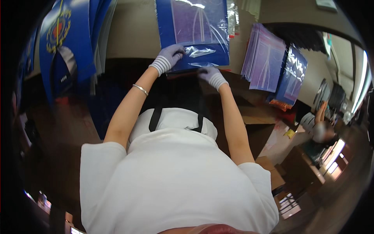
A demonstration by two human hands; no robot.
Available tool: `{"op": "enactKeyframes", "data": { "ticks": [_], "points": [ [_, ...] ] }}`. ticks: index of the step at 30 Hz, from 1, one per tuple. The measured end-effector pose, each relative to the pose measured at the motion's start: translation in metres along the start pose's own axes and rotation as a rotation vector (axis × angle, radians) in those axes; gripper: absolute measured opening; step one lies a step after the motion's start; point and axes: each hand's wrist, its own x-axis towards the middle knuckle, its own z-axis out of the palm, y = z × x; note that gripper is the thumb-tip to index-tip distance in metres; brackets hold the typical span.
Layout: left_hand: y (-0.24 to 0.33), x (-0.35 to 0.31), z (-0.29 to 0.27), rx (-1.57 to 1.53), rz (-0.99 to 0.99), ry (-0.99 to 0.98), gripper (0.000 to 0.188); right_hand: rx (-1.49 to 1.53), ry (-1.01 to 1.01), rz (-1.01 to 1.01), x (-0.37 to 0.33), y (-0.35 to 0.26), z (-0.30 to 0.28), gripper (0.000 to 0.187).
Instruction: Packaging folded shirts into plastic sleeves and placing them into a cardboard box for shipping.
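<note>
Straight in front of me, at the table edge, lies a blue and purple flat package in shiny clear plastic. My left hand, in a pale lilac glove with a striped cuff, is closed on the plastic near the package's lower left corner. By its near edge is my right hand, gloved alike. Its fingertips are dark and smeared, so their grip cannot be made out. Wrinkled plastic glares between the hands.
At left stand large blue printed sheets in a stack. To the right lie a fanned pile of purple packages and a blue wrapped bundle. Cardboard boxes stand below the table at right. Another person is farther right.
</note>
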Motion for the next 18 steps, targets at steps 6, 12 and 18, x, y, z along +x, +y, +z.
{"op": "enactKeyframes", "data": {
  "ticks": [6, 12, 18],
  "points": [
    [-0.048, -0.045, -0.044, 0.019, -0.390, 0.021, 0.021, -0.009, 0.294, -0.247, 0.011, -0.059, 0.040, 0.020],
    [-0.081, -0.075, -0.017, -0.655, -0.722, -0.031, 0.032, -0.331, 0.279, -0.459, 0.037, -0.112, 0.070, 0.021],
    [-0.102, -0.067, -0.015, -0.647, -0.622, 0.133, 0.022, -0.371, 0.342, -0.473, 0.048, -0.136, 0.088, 0.017]
  ]
}}
